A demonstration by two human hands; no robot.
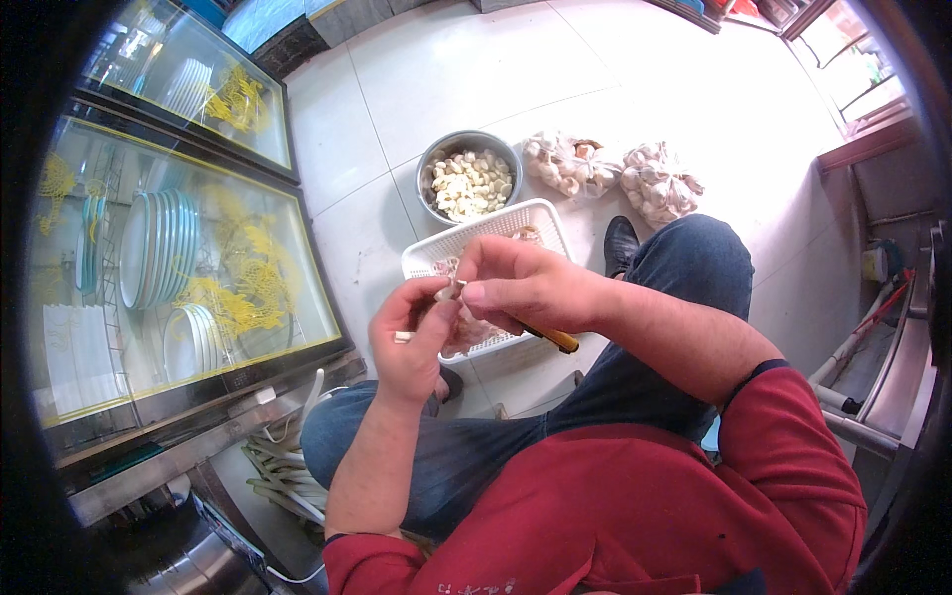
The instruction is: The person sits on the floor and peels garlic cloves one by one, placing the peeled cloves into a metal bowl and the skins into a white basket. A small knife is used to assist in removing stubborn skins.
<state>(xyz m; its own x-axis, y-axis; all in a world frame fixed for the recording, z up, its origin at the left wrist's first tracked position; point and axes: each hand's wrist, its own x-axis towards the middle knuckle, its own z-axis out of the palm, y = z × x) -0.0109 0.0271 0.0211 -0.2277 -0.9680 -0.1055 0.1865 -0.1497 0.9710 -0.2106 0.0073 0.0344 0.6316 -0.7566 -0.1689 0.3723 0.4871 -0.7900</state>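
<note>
My left hand [413, 327] holds a pale garlic clove [445, 294] between thumb and forefinger, with another white piece [404, 337] showing at its lower edge. My right hand [520, 286] touches the same clove with its fingertips and keeps a tool with a yellow-and-black handle [556, 338] in its palm; the tool's working end is hidden. Under both hands lies a white perforated plastic basket [554, 216] with garlic skins [468, 335] in it. Just beyond, a round metal bowl [425, 182] contains many peeled garlic cloves [472, 182].
Two clear plastic bags of unpeeled garlic, one [569, 163] beside the bowl and one [658, 182] farther right, rest on the tiled floor [491, 67]. A glass-fronted cabinet [316, 260] with plates stands left. Long green-and-white stalks [286, 480] lie below it. Metal framing [863, 431] is at right.
</note>
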